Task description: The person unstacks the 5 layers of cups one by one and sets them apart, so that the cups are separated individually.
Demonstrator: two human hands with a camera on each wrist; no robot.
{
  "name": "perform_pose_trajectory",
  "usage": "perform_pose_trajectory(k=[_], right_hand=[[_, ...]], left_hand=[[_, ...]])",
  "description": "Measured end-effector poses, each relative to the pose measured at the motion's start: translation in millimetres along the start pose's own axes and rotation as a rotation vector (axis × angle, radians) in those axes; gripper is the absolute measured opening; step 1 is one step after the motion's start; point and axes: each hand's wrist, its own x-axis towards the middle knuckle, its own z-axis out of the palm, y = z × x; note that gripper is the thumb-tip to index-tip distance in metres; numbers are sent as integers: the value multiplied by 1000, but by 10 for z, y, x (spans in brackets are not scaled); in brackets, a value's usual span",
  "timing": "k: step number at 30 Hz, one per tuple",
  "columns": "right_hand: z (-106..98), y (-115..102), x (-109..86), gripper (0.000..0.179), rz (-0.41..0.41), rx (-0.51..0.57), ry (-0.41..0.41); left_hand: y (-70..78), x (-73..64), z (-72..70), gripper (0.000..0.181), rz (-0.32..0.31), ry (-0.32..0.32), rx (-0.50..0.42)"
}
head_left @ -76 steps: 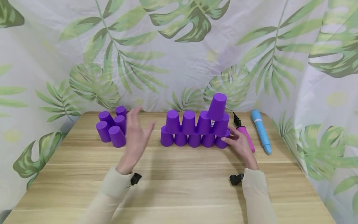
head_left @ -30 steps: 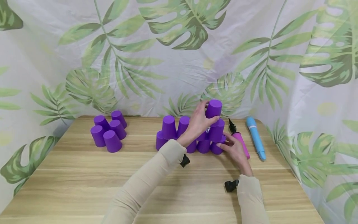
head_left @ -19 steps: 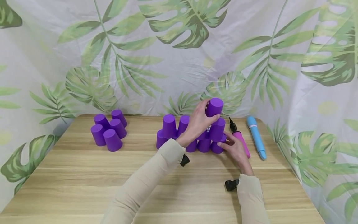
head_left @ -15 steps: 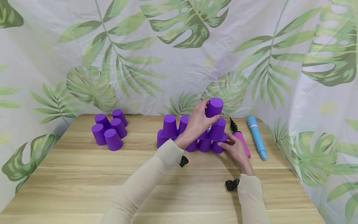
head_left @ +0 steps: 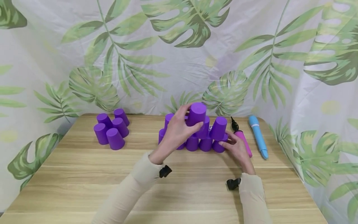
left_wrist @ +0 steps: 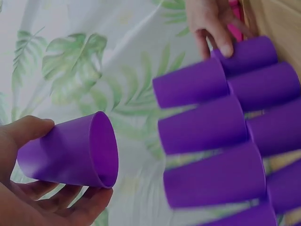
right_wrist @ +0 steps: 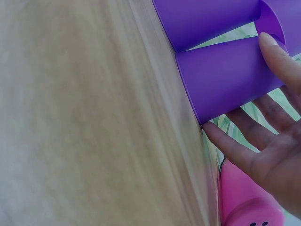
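Note:
My left hand (head_left: 174, 132) grips an upside-down purple cup (head_left: 197, 113) between thumb and fingers, held in front of a two-tier row of purple cups. In the left wrist view this held cup (left_wrist: 66, 150) is apart from the stack, its open rim facing the stack. At the row's right end, my right hand (head_left: 237, 149) holds the last bottom cup (head_left: 219, 146). The right wrist view puts its thumb on that cup's side (left_wrist: 249, 54), with the fingers round the other side. An upper cup (head_left: 218, 128) stands over it. My left hand hides part of the row's left half.
Several more purple cups (head_left: 115, 139) stand upside down in a group at the left. Right of the stack lie a pink pump with a black nozzle (head_left: 243, 143) and a light blue pump-like tube (head_left: 258, 137). A leaf-printed cloth (head_left: 184, 62) hangs behind the wooden table (head_left: 195, 193).
The top cup stood on the upper tier's right end while my left hand was empty. That hand took hold of it and has carried it leftward. My right hand stays in place.

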Motion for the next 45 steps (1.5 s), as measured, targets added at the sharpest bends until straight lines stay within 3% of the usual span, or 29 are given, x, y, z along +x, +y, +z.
perform_pose_trajectory(k=[4, 9, 14, 22, 29, 37, 45], right_hand=[[-14, 27, 17, 67, 5, -6, 18], [-21, 144, 56, 68, -22, -28, 37], [-1, 149, 54, 70, -15, -26, 19], [-7, 146, 55, 68, -37, -31, 20], [-1, 140, 43, 68, -32, -35, 18], [-8, 132, 51, 66, -40, -29, 17], [0, 136, 42, 67, -23, -27, 3]], left_hand=[[-91, -88, -236, 61, -15, 77, -28], [-256, -205, -554, 62, -123, 145, -50], [-526, -397, -909, 64, -224, 231, 14], [-911, -655, -1396, 62, -314, 416, 152], [-1086, -820, -1706, 64, -443, 470, 140], [-1401, -1009, -2030, 65, -578, 562, 279], [-1663, -1134, -2173, 67, -689, 529, 340]])
